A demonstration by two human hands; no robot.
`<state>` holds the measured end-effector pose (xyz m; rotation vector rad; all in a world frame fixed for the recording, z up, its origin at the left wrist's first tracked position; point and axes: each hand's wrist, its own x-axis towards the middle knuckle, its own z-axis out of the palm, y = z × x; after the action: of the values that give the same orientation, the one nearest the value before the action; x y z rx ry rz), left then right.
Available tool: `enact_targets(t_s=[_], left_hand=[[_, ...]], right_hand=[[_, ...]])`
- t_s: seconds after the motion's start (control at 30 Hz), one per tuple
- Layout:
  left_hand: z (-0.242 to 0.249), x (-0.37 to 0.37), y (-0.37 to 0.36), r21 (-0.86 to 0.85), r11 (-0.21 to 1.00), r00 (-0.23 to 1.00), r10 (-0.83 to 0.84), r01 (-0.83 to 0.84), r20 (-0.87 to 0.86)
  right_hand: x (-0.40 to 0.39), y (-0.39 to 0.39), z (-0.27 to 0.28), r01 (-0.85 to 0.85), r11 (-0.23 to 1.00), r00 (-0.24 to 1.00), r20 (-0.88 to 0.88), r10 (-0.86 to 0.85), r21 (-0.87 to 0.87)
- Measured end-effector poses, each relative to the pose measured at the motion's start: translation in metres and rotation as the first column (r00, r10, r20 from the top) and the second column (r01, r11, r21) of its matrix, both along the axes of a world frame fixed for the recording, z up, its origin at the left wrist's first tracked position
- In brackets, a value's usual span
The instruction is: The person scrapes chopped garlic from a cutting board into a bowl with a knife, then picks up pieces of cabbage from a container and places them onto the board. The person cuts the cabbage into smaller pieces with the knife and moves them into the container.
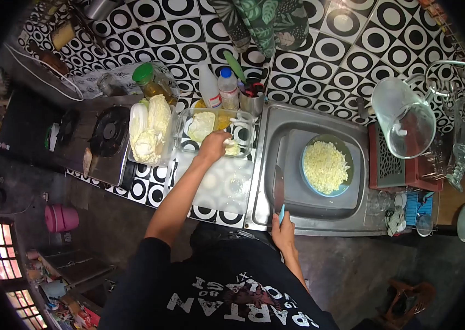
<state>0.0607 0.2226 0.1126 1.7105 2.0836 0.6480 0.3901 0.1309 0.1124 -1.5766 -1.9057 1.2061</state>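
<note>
My left hand (pixel 216 146) reaches over the clear plastic container (pixel 180 135), its fingers closed on a small pale cabbage piece (pixel 233 147). A larger cut cabbage chunk (pixel 201 126) and something yellow (pixel 223 122) lie in that container. Below it a translucent white cutting board (pixel 219 184) rests on the tiled counter. By the sink's front left edge my right hand (pixel 283 234) grips the light blue handle of a knife (pixel 280 190), its blade pointing away over the sink. A bowl (pixel 348 157) of chopped cabbage (pixel 326 165) sits in the sink.
Another container (pixel 154 160) holds whole napa cabbages (pixel 158 118) beside the gas stove (pixel 109 132). Bottles (pixel 228 91), a green-lidded jar (pixel 147 80) and a metal cup (pixel 252 103) line the wall. Right of the steel sink (pixel 260 203) stand a glass pitcher (pixel 403 118) and a red rack (pixel 414 170).
</note>
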Motion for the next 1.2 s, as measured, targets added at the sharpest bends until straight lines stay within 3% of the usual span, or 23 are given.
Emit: enact_targets(t_s=[0.13,0.2,0.3,0.33,0.4,0.43,0.5,0.6,0.67,0.73,0.83,0.93,1.07,1.1,1.13,1.17,1.2], left_hand=[[-0.028,0.0,0.01,-0.086,0.981,0.984,-0.176,0.172,-0.036],[-0.02,0.008,0.001,-0.032,0.984,0.984,-0.176,0.176,0.0],[-0.02,0.01,-0.027,0.286,0.958,1.0,0.005,0.001,-0.02],[-0.023,0.008,-0.041,0.28,0.96,1.0,0.007,-0.001,-0.021],[-0.014,0.008,-0.073,0.205,0.956,0.978,0.204,-0.209,0.046],[-0.02,0.004,-0.09,0.198,0.955,0.975,0.218,-0.223,0.046],[-0.035,-0.005,-0.119,0.12,0.904,0.911,0.411,-0.41,0.013],[-0.05,-0.007,-0.15,0.025,0.86,0.858,0.511,-0.51,-0.062],[-0.068,-0.014,-0.159,0.105,0.863,0.859,0.503,-0.494,-0.09],[-0.076,-0.014,-0.16,-0.108,0.863,0.844,0.504,-0.493,0.184],[-0.081,-0.01,-0.161,-0.106,0.879,0.842,0.476,-0.465,0.256],[-0.064,-0.006,-0.156,-0.195,0.91,0.785,0.414,-0.365,0.461],[-0.065,-0.021,-0.153,-0.183,0.973,0.82,0.221,-0.144,0.528],[-0.078,-0.029,-0.149,-0.074,0.997,0.952,0.054,-0.033,0.3],[-0.066,-0.032,-0.15,-0.003,0.995,0.994,-0.103,0.103,0.041],[-0.056,-0.026,-0.155,0.026,0.998,0.998,0.057,-0.057,-0.01],[-0.047,-0.026,-0.152,0.064,0.996,0.998,0.059,-0.061,0.027]], right_hand=[[0.004,0.003,0.006,0.023,0.998,0.999,0.034,-0.021,-0.051],[0.008,0.003,0.002,0.034,0.998,0.999,0.042,-0.032,-0.044],[0.009,0.001,-0.002,0.064,0.998,0.998,-0.023,-0.063,0.004],[0.009,0.001,0.0,0.061,0.998,0.998,-0.013,-0.062,-0.015],[0.008,-0.001,-0.002,0.045,0.998,0.999,0.0,-0.045,-0.043],[0.008,-0.001,-0.007,0.003,0.997,1.0,0.024,-0.001,-0.071],[0.004,-0.001,-0.009,-0.052,0.993,0.997,0.048,0.057,-0.103],[-0.008,-0.001,-0.007,-0.164,0.982,0.983,0.068,0.171,-0.091],[-0.018,-0.001,-0.005,-0.234,0.97,0.97,0.045,0.237,-0.068],[-0.028,-0.001,-0.005,-0.297,0.954,0.952,0.067,0.3,-0.05],[-0.043,-0.005,-0.008,-0.37,0.929,0.925,0.089,0.37,-0.017],[-0.063,-0.013,-0.006,-0.369,0.929,0.926,0.091,0.366,0.012],[-0.09,-0.026,-0.006,-0.34,0.94,0.938,0.072,0.338,0.025],[-0.099,-0.03,-0.014,-0.29,0.952,0.957,0.037,0.287,0.097],[-0.107,-0.037,-0.017,-0.238,0.958,0.97,0.0,0.241,0.157],[-0.114,-0.041,-0.02,-0.237,0.963,0.972,0.024,0.236,0.13],[-0.12,-0.045,-0.026,-0.24,0.958,0.971,0.045,0.236,0.157]])
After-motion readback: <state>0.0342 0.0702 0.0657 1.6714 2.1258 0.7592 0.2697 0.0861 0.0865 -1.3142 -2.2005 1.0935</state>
